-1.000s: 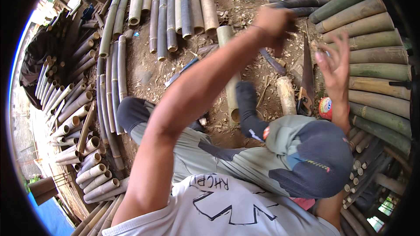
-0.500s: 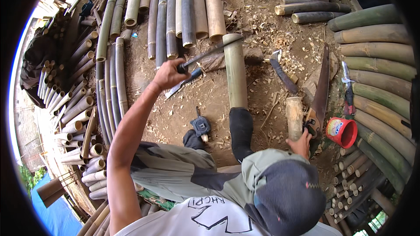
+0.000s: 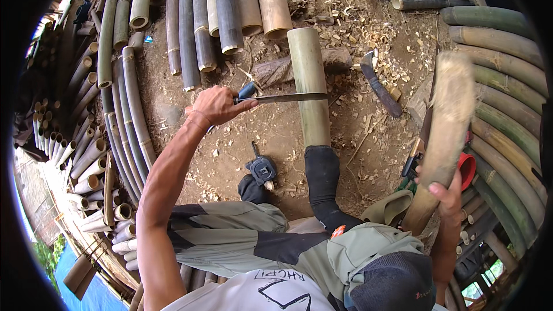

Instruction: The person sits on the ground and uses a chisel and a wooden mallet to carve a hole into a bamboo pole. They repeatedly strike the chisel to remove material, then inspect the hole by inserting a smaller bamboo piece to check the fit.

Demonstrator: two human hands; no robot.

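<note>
My left hand (image 3: 219, 105) is closed round the handle of a long knife (image 3: 282, 98). Its dark blade crosses over a pale green bamboo section (image 3: 314, 129), partway down from the far end; I cannot tell if they touch. The bamboo rests over a rough log (image 3: 273, 73), its near end by my black-socked foot (image 3: 322, 175). At the right, my right hand (image 3: 442, 193) grips a thick wooden club (image 3: 452, 109), raised and tilted, its far end pale and battered. A blue-handled tool (image 3: 247, 90) lies partly hidden beyond the knife.
A tape measure (image 3: 262, 169) lies by my other foot. A curved knife (image 3: 380, 89) is on the chip-strewn ground. Behind the club are a saw handle (image 3: 411, 165) and a red bucket (image 3: 467, 171). Bamboo poles (image 3: 230, 11) line the far side, left and right.
My right hand has picked the wooden club up off the ground and raised it. My left hand has brought the knife nearer, from the bamboo's far end to partway along it.
</note>
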